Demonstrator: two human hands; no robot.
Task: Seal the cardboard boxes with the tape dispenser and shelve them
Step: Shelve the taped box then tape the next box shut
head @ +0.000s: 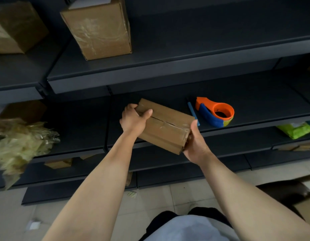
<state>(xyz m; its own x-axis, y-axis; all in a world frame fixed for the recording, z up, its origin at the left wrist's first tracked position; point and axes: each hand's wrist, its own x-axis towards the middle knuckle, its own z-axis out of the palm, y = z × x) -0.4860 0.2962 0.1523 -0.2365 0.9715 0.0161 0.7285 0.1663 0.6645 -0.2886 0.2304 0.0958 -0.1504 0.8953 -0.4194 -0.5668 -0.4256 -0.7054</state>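
Head view: box (165, 126), both my grips clamped on it, left hand (133, 121), right hand (196, 143), over shelf edge (255, 126); seam open; dispenser (215, 113) beside; press flaps flush before taping

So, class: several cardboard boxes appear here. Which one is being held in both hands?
The small box at centre, gripped by the left hand and right hand; the others rest on shelves.

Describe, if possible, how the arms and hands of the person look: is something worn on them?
Both forearms are bare as far as the picture shows; no sleeve reaches them. The left hand and the right hand wear no gloves. No watch, bracelet or ring is visible.
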